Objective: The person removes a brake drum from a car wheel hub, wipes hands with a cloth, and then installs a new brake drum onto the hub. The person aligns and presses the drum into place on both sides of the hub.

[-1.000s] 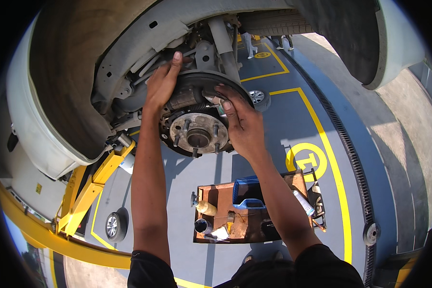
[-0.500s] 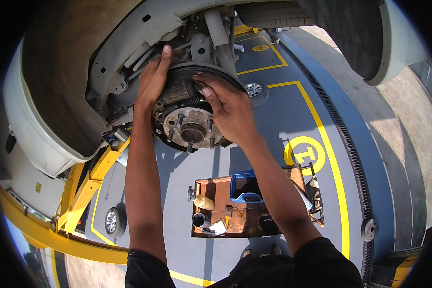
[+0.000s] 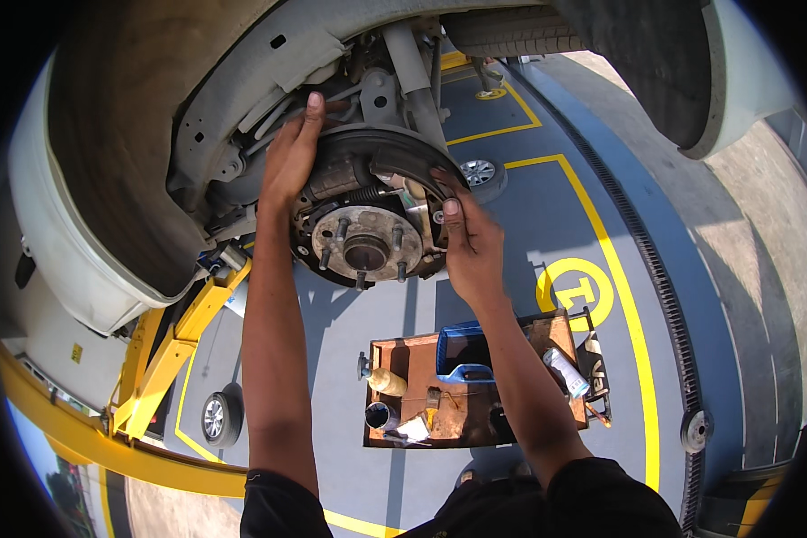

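A drum brake assembly stands exposed, with a round wheel hub and several studs facing me. Behind the hub, the dark brake backing plate curves over a brake shoe and a coiled spring. My left hand wraps the plate's upper left edge, thumb pointing up, its other fingers mostly hidden behind. At the right edge, my right hand is closed round the rim, thumb in front beside the shoe, fingers partly hidden. A grey shock absorber rises above the plate.
Below stands a brown tool cart with a blue basket, a bottle, a brush and a spray can. A yellow lift arm is at left. Wheels lie on the floor.
My right hand has moved from the top of the brake assembly down and right to its edge, uncovering the shoe and spring area. My left hand keeps its place on the plate.
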Demonstrator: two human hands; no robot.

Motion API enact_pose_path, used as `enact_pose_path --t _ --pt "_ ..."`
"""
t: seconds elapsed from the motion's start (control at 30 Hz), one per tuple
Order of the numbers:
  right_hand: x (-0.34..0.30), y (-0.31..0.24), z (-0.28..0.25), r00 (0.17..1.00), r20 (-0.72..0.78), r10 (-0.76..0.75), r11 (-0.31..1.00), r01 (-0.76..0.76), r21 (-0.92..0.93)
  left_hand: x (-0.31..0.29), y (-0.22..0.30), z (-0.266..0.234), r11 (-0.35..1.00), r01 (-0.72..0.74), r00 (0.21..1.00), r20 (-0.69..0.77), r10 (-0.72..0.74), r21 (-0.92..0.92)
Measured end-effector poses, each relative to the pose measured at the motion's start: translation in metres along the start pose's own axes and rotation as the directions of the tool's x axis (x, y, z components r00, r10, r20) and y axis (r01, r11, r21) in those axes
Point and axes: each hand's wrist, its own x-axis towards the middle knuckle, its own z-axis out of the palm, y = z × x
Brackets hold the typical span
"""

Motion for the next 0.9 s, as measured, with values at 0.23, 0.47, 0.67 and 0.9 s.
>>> enact_pose_path --t 0.23,0.47,0.67,0.9 --pt "0.007 0.006 -0.001 0.922 0.195 -0.334 0.901 0.373 -0.221 0.000 -0.001 0.001 1.000 -0.005 0.999 0.041 0.007 -0.029" --pt "0.001 0.000 -0.002 0.999 0.016 -0.042 0.998 0.043 -0.046 0.000 0.002 0.001 1.000 0.002 1.000 -0.019 -0.001 0.030" --pt "0.010 0.001 0.003 0.947 0.161 -0.279 0.940 0.304 -0.155 -0.004 0.003 -0.001 1.000 0.008 1.000 0.021 -0.008 -0.022" --pt "0.009 -0.003 0.007 0.927 0.134 -0.350 0.890 0.373 -0.261 0.000 0.001 0.001 1.000 0.025 1.000 0.019 -0.025 -0.007"
